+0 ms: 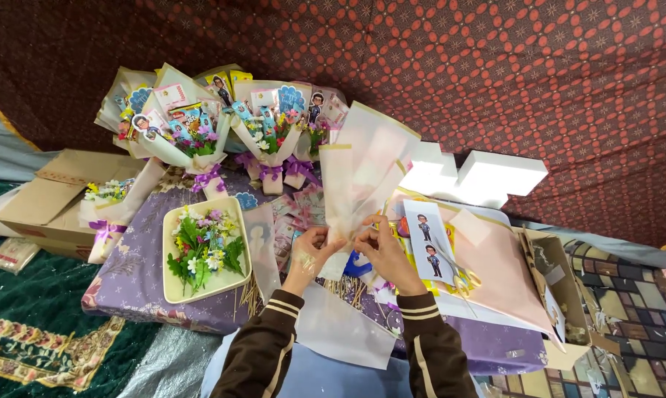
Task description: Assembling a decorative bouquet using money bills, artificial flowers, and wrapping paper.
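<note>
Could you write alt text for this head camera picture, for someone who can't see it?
Two hands, the left hand and right hand, pinch the base of a translucent pink paper cone above a purple-covered table. Finished bouquets stand behind, and a cream tray of small flowers lies left.

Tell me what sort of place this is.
Probably a home craft corner for making gift bouquets, on the floor. Both hands, left hand and right hand, pinch a wrapping cone over a low table; finished bouquets and a tray of flowers lie nearby.
</note>
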